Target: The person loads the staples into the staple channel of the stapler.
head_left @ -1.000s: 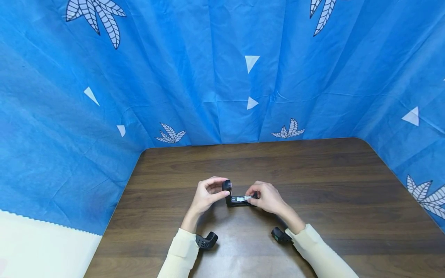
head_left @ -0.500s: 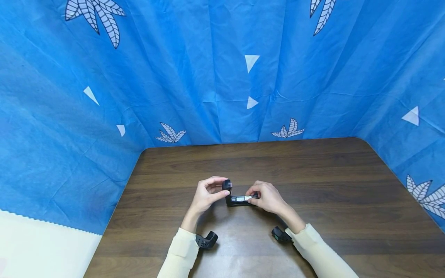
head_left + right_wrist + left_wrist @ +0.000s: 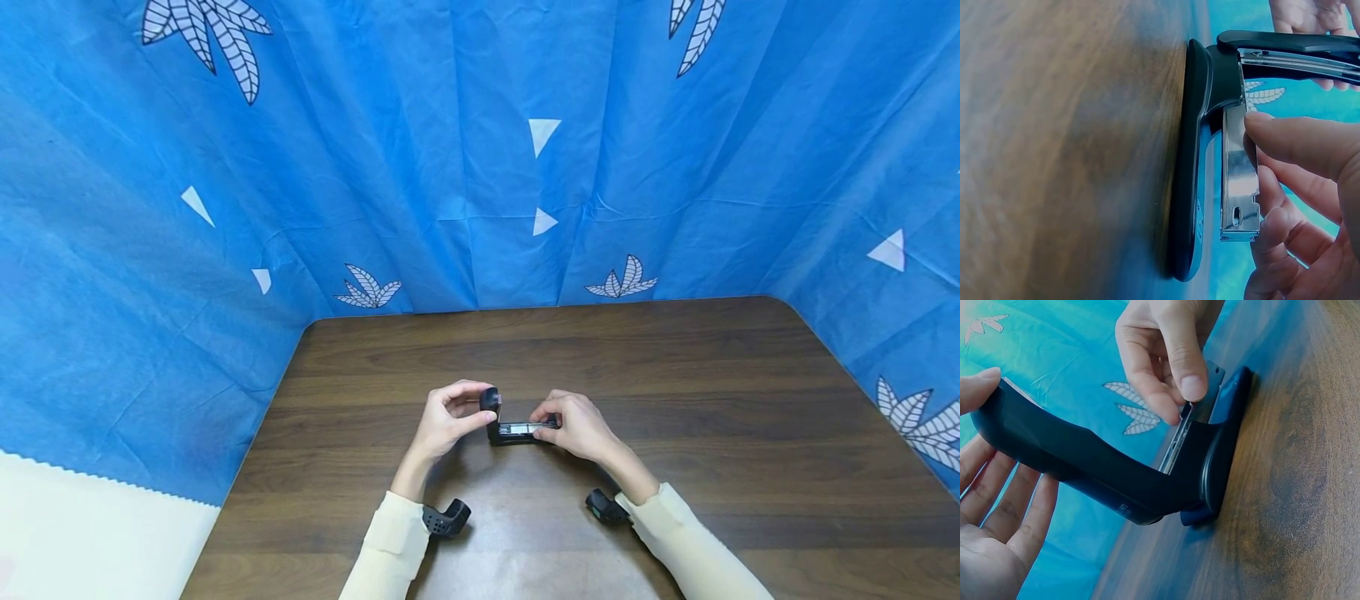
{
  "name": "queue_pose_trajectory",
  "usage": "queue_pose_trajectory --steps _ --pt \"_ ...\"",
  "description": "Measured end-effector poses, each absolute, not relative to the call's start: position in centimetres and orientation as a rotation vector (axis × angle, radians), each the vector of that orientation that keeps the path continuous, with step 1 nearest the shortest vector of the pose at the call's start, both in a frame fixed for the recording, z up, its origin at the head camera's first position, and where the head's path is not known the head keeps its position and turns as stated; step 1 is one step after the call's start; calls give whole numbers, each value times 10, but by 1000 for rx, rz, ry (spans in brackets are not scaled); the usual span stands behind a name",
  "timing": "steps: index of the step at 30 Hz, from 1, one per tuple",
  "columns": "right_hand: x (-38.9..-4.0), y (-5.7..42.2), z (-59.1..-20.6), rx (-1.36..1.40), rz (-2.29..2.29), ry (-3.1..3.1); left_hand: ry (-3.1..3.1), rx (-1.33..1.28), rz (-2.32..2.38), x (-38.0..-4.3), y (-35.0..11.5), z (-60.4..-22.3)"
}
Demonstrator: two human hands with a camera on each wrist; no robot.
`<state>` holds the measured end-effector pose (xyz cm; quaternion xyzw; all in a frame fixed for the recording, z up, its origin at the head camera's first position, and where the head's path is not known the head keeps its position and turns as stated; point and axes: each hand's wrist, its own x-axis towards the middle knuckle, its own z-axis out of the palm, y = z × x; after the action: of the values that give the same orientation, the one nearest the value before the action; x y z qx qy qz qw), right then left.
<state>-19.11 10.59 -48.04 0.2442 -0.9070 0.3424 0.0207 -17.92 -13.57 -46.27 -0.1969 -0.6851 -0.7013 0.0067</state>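
Observation:
A black stapler [image 3: 1085, 456] stands on the table with its top arm swung up, baring the metal magazine [image 3: 1240, 169]. My left hand [image 3: 450, 421] holds the raised arm near its end, thumb on one side and fingers on the other. My right hand [image 3: 576, 425] is over the magazine, its thumb and index finger pinching a small strip of staples [image 3: 1185, 412] at the open channel. Most of that strip is hidden by the fingertips. In the right wrist view the thumb meets the magazine's upper edge, while the base [image 3: 1191, 187] rests on the wood.
The brown wood table [image 3: 375, 358] reaches back to a blue curtain [image 3: 420, 167] with white leaf prints. A black camera sits on each wrist, the left camera [image 3: 447, 518] and the right camera [image 3: 606, 507] close over the table. A white cloth [image 3: 90, 533] shows at the left.
The pale strip under my right fingertips has gone lower into the magazine channel and shows less. Both hands and the stapler keep nearly the same place.

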Motion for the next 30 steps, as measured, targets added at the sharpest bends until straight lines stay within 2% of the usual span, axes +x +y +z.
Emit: queue_pose_trajectory --steps 15,30 --pt "-188 134 -472 684 1231 -2744 -2146 -627 -2179 -180 -136 -464" --pt "-187 151 -487 568 1298 -2843 -2166 -628 -2167 -181 -137 -465"
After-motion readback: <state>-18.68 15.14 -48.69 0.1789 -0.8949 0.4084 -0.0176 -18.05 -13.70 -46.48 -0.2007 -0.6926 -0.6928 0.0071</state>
